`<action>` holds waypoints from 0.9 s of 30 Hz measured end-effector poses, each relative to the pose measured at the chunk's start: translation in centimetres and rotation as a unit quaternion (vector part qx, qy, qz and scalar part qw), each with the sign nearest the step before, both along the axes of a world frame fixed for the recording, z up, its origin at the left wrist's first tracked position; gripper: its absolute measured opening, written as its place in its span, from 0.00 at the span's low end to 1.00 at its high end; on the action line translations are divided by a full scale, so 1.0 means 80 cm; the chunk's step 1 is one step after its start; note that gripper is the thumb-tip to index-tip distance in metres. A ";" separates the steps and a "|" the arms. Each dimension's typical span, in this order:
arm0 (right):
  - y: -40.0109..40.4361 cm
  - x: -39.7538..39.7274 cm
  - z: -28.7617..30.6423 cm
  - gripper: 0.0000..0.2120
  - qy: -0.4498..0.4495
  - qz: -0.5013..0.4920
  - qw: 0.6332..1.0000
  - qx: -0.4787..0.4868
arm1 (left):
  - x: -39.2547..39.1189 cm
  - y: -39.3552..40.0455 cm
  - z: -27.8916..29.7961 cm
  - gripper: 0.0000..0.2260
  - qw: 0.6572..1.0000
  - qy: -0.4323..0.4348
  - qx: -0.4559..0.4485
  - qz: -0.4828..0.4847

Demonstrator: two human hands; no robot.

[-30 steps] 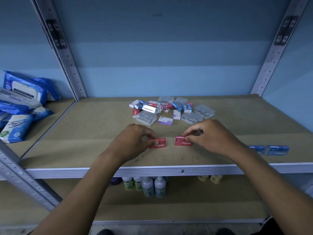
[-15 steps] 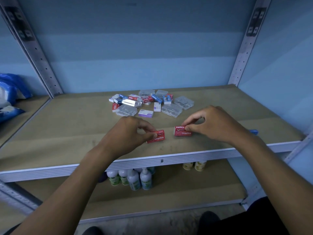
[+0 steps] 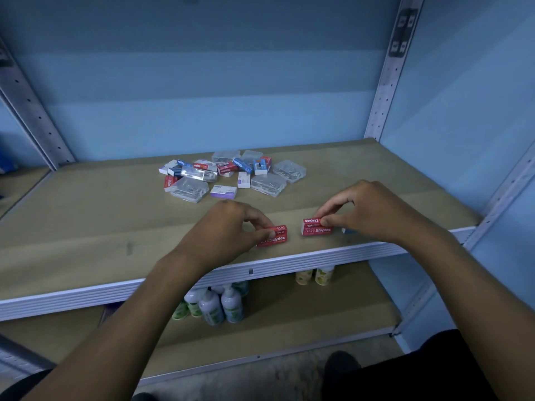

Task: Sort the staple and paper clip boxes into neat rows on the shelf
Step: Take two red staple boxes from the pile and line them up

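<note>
The left hand [image 3: 228, 227] pinches one red staple box [image 3: 273, 238] and the right hand [image 3: 367, 211] pinches a second red box [image 3: 315, 227], both near the front edge of the shelf [image 3: 86, 227]. The mixed pile [image 3: 231, 175] waits at the middle back. A careless push could slide a box over that edge, or leave the row crooked.

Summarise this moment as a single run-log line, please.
left hand: pinches red staples box | right hand: pinches second red staples box | boxes: apart, near shelf front edge | unsorted pile: behind
</note>
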State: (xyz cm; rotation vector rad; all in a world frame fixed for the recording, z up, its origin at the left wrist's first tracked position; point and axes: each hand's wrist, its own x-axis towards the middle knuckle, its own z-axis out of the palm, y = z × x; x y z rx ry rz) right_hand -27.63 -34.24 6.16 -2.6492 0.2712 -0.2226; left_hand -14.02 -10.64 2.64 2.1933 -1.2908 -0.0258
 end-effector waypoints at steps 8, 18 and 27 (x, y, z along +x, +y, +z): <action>-0.003 -0.003 -0.005 0.06 0.001 0.004 1.000 0.008 | -0.003 -0.007 -0.003 0.07 1.000 0.006 0.010 0.000; -0.002 -0.004 -0.001 0.12 -0.025 -0.013 0.999 0.038 | -0.002 0.001 0.002 0.11 1.000 0.005 -0.019 0.008; 0.011 0.044 -0.018 0.19 -0.067 -0.021 0.998 -0.001 | 0.047 0.044 0.003 0.16 0.993 -0.081 0.018 0.084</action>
